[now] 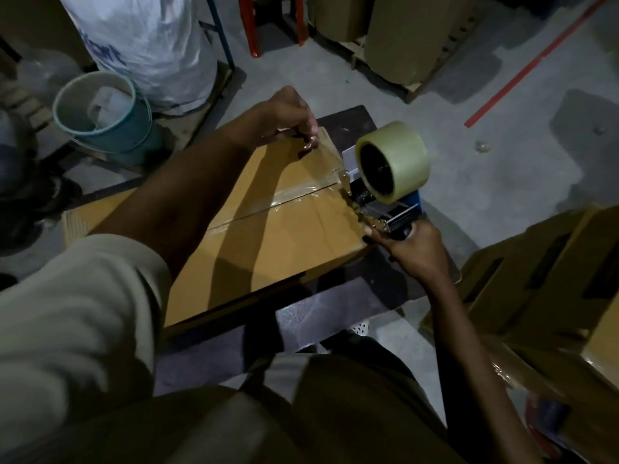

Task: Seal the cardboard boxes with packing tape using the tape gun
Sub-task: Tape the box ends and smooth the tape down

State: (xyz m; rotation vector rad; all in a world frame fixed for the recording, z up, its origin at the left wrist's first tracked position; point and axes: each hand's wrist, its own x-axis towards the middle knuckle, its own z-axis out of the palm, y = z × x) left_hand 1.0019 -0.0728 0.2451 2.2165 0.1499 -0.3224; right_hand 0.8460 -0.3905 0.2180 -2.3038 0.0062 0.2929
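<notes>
- Head view: the box (268,209) lies flat on a dark stand (335,316) in front of me. Its long axis runs from lower left to upper right.
- The top seam follows that axis, and a clear tape strip (294,195) lies along the seam up to the right edge.
- The tape gun (385,202) sits at the right end of the seam, with its mouth against the box's right edge. Its handle points back toward me and to the right.
- The tape roll (395,159) stands above the gun's frame, with its open core facing left over the box.
- My right hand (415,249) is wrapped round the gun's handle, just off the box's near right corner.
- My left hand (288,118) reaches across the box to its far right corner. The fingers are bent, with their tips on the top where more glossy tape lies. I cannot tell whether they pinch anything or only press.
- No writing shows on the box, the gun or the roll.
- A white sack (147,45) stands beyond the box on the left, and its blue print is too blurred to read.
- A teal bucket (100,112) stands on the floor to the left, near the sack. It holds a pale thing I cannot make out.
- More cartons (536,279) are piled at my right, and one of them shows glossy tape.
- Red stool legs (254,25) and brown stacked cartons (418,38) stand at the far side, with a red floor line (536,61) running to their right.
</notes>
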